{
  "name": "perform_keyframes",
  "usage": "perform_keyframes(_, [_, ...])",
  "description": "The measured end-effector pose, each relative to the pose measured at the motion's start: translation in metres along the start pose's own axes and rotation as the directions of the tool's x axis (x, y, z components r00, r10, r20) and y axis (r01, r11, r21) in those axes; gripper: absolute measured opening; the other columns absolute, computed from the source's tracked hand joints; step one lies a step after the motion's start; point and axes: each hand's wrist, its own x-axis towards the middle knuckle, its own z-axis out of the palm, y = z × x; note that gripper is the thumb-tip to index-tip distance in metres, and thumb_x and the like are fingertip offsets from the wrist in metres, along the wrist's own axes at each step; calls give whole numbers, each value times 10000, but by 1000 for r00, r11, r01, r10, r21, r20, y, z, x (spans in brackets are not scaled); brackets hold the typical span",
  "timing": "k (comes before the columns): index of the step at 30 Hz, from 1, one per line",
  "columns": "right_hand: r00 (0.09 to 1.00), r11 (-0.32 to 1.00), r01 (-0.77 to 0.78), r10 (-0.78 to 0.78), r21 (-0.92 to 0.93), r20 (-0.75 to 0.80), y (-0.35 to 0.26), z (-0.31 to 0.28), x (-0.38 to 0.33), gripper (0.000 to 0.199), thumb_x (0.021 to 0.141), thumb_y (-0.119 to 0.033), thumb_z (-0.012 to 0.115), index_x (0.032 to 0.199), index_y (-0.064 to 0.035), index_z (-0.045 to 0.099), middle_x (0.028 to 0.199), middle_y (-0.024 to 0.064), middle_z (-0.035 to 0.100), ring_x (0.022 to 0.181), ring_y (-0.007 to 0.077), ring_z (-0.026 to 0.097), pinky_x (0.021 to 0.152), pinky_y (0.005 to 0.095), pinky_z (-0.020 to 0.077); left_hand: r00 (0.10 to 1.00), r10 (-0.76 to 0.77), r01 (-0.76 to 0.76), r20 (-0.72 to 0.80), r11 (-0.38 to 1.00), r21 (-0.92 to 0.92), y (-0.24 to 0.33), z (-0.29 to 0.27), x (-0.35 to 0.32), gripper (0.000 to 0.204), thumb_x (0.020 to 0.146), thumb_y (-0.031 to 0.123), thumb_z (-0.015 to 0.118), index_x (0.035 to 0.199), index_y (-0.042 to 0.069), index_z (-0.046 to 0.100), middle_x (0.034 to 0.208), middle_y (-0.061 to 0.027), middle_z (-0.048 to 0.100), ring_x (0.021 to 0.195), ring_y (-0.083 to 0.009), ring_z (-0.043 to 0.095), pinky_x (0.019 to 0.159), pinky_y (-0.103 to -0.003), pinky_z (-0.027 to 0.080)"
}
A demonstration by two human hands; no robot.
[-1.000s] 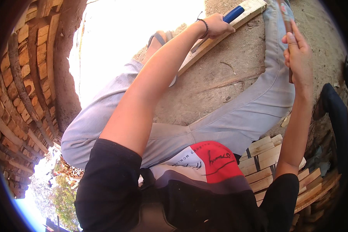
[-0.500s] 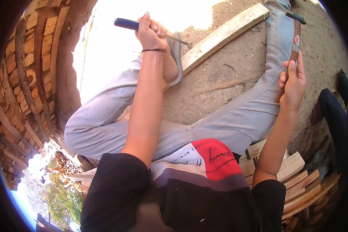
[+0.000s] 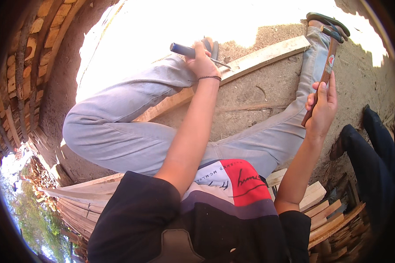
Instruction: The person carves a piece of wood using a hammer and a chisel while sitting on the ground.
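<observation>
My left hand (image 3: 202, 64) is closed round a chisel (image 3: 182, 49) with a dark blue handle. The slim metal blade slants right and down, its tip over a small chipped spot on a pale wooden beam (image 3: 270, 57); whether it touches is hard to tell. The beam lies slantwise on the ground between my legs, partly hidden by my left hand and bent leg. Off to the right, my right hand (image 3: 324, 105) grips a hammer (image 3: 329, 65) by its brown wooden handle. The hammer's dark head points away from me, near my sandalled right foot.
Stacked sawn timber (image 3: 90, 197) lies behind me on the left, with more boards (image 3: 324, 215) behind on the right. A wall of piled wood (image 3: 30, 57) rises at far left. Another person's dark-trousered legs (image 3: 368, 153) are at the right.
My left hand and the chisel have shifted right and down in view, bringing the tip over the beam. The hammer and right hand sit slightly lower and further left.
</observation>
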Motion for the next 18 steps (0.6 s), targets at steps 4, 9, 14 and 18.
perform_keyframes(4, [999,999,27,-27,-24,23,-9,3,-1,474,995,-102,463,1451,-41,354,840,7,531,529,15,427,429,169,348,998,5,-8,64,999,46,-4,-6,-2,190,926,225,625,859,82,519,673,30,475,572,-51,441,542,-200,375])
perform_keyframes(9, [997,997,58,-56,-54,51,-17,17,-2,484,992,-106,469,1457,-50,347,841,12,529,525,9,420,425,161,339,994,18,-26,110,997,71,-6,-9,-5,245,922,275,644,827,83,527,664,30,497,572,-53,450,535,-200,382])
perform_keyframes(14, [950,929,199,-105,-313,293,-27,40,1,450,975,-93,491,1418,-58,425,832,33,560,585,88,499,516,243,427,977,23,-83,210,956,280,-9,-17,-4,197,933,237,625,896,59,547,682,7,544,597,-73,495,564,-255,433])
perform_keyframes(18, [676,558,680,-226,-476,702,-54,70,3,424,934,-71,538,1357,-92,515,835,106,614,674,237,572,649,344,465,974,32,-70,223,983,168,-15,-21,-5,230,943,265,614,848,63,562,618,-24,572,590,-102,537,600,-242,471])
